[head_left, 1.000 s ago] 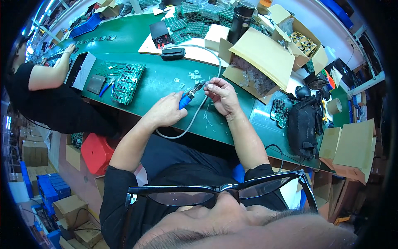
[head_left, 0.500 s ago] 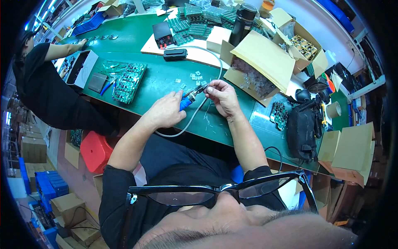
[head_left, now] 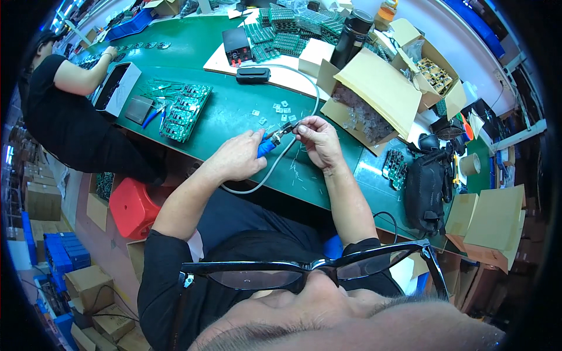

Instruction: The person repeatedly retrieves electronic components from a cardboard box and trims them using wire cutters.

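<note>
My left hand [head_left: 237, 155] is closed around a pair of blue-handled pliers [head_left: 266, 147], whose metal jaws point up and right toward my right hand. In the fingertips of my right hand [head_left: 319, 140] is a small dark part [head_left: 294, 125], pinched between thumb and finger right at the jaws. Its exact kind is too small to make out. Just beyond the tool, several small pale square pieces [head_left: 278, 107] lie scattered on the green table. Thin clippings [head_left: 297, 169] are strewn below my right hand. A grey cable [head_left: 272, 169] loops beneath both hands.
On the left lie a stack of green circuit boards [head_left: 186, 111] and other blue-handled pliers [head_left: 151, 117]. A black box with terminals [head_left: 236, 45] and a black case [head_left: 253, 75] stand beyond. Open cartons [head_left: 377, 88] and a black bag [head_left: 426, 193] are right. A co-worker [head_left: 82, 123] works far left.
My hands stay together at the pliers and small part, with little movement. The co-worker's arm has drawn back and bent. The whole view has shifted slightly.
</note>
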### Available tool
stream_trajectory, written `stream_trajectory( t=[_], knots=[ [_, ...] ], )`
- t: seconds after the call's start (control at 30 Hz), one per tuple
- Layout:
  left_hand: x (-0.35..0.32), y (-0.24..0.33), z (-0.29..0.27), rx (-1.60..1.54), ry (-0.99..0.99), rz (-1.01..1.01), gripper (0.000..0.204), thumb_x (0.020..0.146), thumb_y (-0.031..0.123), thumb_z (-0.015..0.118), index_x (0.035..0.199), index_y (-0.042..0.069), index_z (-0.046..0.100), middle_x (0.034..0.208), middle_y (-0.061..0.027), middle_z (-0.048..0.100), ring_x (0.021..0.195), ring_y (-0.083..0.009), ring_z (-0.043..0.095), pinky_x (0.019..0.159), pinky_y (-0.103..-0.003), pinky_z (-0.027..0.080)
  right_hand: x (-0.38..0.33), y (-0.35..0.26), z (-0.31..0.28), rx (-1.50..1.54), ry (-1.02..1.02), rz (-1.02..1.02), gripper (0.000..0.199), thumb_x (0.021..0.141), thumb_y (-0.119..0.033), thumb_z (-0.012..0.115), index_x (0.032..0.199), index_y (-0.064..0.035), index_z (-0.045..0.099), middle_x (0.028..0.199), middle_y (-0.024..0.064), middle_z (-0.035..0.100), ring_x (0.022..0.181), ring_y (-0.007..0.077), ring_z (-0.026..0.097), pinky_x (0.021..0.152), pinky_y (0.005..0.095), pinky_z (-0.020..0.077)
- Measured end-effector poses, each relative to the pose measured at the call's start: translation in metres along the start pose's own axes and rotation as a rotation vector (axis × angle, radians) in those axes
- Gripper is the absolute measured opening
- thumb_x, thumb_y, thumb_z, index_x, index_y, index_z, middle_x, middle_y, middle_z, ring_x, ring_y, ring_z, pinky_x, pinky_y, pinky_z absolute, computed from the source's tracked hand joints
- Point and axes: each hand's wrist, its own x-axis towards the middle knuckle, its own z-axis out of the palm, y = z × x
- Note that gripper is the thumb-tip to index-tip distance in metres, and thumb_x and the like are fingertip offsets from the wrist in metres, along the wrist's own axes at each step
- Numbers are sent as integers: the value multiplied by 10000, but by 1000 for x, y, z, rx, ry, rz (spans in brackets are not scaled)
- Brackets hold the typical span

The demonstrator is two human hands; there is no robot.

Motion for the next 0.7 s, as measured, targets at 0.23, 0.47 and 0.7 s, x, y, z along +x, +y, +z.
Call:
stream_trajectory(
  t=[0.23, 0.47, 0.7],
  knots=[
    [-2, 2, -1, 57, 1, -10, 632, 904, 225, 648, 1461, -44, 516, 1203, -269, 662, 1111, -453, 675, 991, -528, 534, 1, 0, -1, -36, -10, -6, 153, 942, 25, 762, 1073, -23, 699, 1005, 95, 752, 926, 187, 741, 756, 263, 588],
    [-3, 1, 8, 130, 142, 16, 572, 894, 183, 669, 1415, -19, 548, 1123, -249, 672, 1047, -439, 693, 930, -519, 563, 1, 1, -3, -70, 5, -15, 185, 903, 14, 800, 1057, -43, 716, 998, 91, 775, 932, 192, 753, 756, 280, 581],
    [-3, -1, 7, 138, 122, 37, 459, 898, 162, 685, 1309, -12, 577, 1069, -232, 677, 988, -441, 706, 885, -528, 573, 0, 2, -1, -59, 12, -8, 162, 911, 28, 786, 1040, -35, 711, 989, 95, 762, 924, 199, 750, 752, 274, 585]
  ],
)
